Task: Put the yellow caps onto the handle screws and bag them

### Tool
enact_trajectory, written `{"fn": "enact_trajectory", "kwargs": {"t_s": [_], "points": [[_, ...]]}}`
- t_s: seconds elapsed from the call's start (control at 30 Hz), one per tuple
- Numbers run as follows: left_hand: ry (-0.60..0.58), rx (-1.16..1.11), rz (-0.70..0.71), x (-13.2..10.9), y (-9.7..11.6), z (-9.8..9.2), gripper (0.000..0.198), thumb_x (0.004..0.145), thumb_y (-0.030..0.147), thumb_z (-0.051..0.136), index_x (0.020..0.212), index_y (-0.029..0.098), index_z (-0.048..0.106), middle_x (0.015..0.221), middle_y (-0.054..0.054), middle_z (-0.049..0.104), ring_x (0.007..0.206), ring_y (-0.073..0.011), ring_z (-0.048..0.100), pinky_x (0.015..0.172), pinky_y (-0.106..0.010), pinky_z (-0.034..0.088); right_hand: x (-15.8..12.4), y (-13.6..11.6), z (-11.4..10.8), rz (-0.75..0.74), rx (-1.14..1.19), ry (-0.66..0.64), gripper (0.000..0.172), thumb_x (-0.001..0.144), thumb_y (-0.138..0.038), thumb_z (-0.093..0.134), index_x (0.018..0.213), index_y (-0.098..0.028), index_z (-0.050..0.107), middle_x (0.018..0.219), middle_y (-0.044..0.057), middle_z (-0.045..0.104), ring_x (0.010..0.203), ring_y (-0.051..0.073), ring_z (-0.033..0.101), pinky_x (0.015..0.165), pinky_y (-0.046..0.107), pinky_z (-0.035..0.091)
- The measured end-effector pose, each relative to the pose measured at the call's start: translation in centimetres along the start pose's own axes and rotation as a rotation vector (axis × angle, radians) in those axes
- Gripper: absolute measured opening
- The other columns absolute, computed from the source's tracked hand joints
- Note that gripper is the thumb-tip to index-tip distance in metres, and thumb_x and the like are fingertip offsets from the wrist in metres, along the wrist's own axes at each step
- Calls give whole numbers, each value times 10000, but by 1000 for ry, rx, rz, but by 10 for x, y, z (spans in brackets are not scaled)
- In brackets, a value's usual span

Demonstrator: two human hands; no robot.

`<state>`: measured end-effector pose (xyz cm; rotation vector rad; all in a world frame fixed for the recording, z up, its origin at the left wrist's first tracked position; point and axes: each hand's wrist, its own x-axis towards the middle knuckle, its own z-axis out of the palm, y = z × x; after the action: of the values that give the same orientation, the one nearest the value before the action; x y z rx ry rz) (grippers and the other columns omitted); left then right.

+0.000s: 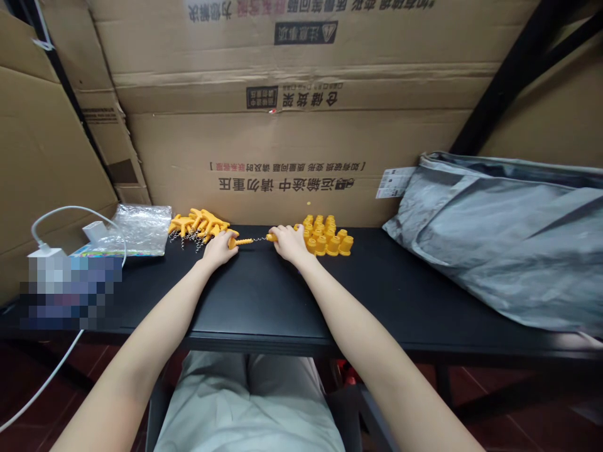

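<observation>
One corkscrew (244,241) is pointing rightward between the hands: left hand (219,250) clamping its handle, right hand (288,242) gripping one yellow piece (271,237). Spare corkscrews (207,221) and yellow cups (332,243) are overlapping, uncountable. Carton (292,138) is reading "仓储货架", upside down.

A single head-worn camera is looking forward and down from above the wearer's lap (247,408). It is facing a printed cardboard panel (282,138) across a black tabletop (264,295). The forearms (160,333) are occupying the near foreground; the left hand (219,251) and right hand (288,243) are lying farther out, near mid-frame, toward the tabletop's rear edge.
</observation>
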<state>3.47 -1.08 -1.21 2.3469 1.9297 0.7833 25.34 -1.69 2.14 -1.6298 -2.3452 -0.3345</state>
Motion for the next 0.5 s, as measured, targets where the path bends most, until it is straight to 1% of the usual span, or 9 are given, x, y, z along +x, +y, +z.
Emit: {"fn": "enact_trajectory", "kwargs": {"t_s": [0.17,0.33,0.5], "points": [[4,8,-21,-1,1,-1,347,776,294,587,1120,253,586,1173,-50,618,1097,-226,576,946,-347,467,0,3,1,-22,5,14,297,898,-130,450,1150,-214,584,1159,97,635,1068,265,538,948,486,252],[7,9,-22,-1,3,-2,332,784,276,575,1114,246,589,1171,-54,622,1093,-223,578,952,-344,464,2,6,4,-63,38,15,305,911,-141,456,1177,-231,576,1190,93,618,1096,257,516,958,473,249],[7,22,-33,-2,5,-4,340,788,265,562,1127,239,587,1176,-62,618,1082,-231,581,928,-349,474,4,8,5,-96,79,11,314,916,-159,461,1201,-234,570,1186,98,614,1090,253,500,927,431,276]]}}
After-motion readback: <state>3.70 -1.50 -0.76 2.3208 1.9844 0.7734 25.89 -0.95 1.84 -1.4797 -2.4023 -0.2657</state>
